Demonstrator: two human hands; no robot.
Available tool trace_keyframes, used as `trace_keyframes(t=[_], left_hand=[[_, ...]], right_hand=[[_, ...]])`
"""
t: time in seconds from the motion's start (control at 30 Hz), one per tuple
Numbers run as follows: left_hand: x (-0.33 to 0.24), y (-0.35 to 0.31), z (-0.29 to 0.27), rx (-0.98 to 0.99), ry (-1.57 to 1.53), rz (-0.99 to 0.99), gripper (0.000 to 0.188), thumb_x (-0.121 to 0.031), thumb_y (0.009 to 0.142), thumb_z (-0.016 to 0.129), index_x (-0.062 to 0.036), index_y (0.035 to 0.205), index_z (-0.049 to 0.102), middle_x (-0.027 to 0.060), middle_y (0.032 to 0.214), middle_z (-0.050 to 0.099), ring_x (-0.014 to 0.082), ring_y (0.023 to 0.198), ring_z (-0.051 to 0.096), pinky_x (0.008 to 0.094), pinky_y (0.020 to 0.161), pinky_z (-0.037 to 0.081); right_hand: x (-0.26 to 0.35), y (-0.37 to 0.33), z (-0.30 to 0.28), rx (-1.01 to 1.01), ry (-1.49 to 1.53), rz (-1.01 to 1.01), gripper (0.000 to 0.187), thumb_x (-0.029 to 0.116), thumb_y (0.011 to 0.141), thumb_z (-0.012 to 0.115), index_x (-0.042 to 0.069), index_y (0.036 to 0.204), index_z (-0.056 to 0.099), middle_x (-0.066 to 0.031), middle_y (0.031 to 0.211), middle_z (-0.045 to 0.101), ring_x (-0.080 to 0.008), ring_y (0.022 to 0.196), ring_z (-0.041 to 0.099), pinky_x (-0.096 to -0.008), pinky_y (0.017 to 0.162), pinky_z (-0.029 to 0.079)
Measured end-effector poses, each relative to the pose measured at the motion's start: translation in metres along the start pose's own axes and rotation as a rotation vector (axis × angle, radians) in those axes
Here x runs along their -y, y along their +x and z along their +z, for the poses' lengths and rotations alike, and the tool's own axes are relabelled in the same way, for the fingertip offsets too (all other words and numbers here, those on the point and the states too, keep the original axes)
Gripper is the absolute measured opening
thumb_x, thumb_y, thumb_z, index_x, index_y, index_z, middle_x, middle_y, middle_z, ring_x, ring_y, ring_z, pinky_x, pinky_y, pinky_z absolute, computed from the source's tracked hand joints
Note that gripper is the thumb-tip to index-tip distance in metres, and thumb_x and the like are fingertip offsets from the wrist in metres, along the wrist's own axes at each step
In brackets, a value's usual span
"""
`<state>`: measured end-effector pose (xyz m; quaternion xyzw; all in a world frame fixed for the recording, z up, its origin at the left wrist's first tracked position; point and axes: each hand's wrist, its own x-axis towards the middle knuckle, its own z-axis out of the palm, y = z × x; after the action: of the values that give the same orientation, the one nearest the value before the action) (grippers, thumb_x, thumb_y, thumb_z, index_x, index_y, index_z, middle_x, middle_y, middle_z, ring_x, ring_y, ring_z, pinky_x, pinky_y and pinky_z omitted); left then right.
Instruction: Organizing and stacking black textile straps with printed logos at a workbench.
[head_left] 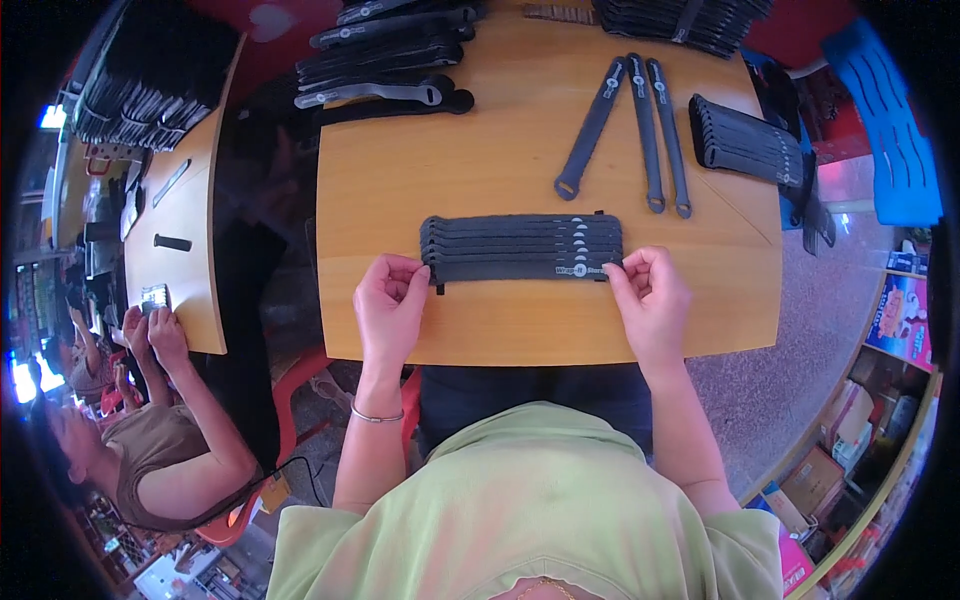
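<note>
The table (540,325) carries one stack of dark grey straps (500,245) at its near middle, lying crosswise between the two hands. The layers overlap, so an exact strap count cannot be given; about six white marks show near its right end. Two small black tabs project, one at the far edge, one at the near edge. The left hand (395,290) has its grip closed, thumb against finger, on the stack's near left corner. The right hand (650,290) has its grip closed likewise on the near right corner. Beyond the stack lie three loose straps (646,140), fanned, and to their right one bundle of straps (745,145). Two larger piles occupy the far side: a left pile (385,55) and a right pile (685,22). A second table (195,270), at left, carries one tall stack (150,75) and two separate strips (172,242); one co-worker (180,465) sits there. One shelf unit (910,448), at lower right, contains several boxes, including a cardboard box (810,480).
</note>
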<state>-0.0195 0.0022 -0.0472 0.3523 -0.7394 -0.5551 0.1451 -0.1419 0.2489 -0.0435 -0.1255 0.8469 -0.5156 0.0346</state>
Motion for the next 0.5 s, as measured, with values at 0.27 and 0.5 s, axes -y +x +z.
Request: trace_keyframes(t=[0.27, 0.5], left_hand=[[0.001, 0.0011, 0.0015, 0.0, -0.017, -0.003, 0.006, 0.0, 0.083, 0.065, 0.0008, 0.083, 0.059, -0.0013, 0.068, 0.059, 0.0006, 0.054, 0.049, 0.0162, 0.049, 0.037], [0.0006, 0.0003, 0.0013, 0.0, 0.009, -0.012, 0.006, -0.001, 0.083, 0.065, 0.0011, 0.083, 0.059, -0.0013, 0.067, 0.059, 0.0006, 0.055, 0.048, 0.0164, 0.049, 0.037]], right_hand=[[-0.0031, 0.0006, 0.0026, -0.007, -0.034, -0.014, 0.022, 0.008, 0.079, 0.073, 0.003, 0.088, 0.054, -0.0027, 0.07, 0.058, -0.0084, 0.055, 0.053, -0.0236, 0.05, 0.043], [-0.0037, 0.0002, 0.0031, -0.019, -0.073, -0.033, 0.023, 0.009, 0.079, 0.074, 0.004, 0.088, 0.053, -0.0034, 0.07, 0.058, -0.0108, 0.054, 0.054, -0.0254, 0.05, 0.044]])
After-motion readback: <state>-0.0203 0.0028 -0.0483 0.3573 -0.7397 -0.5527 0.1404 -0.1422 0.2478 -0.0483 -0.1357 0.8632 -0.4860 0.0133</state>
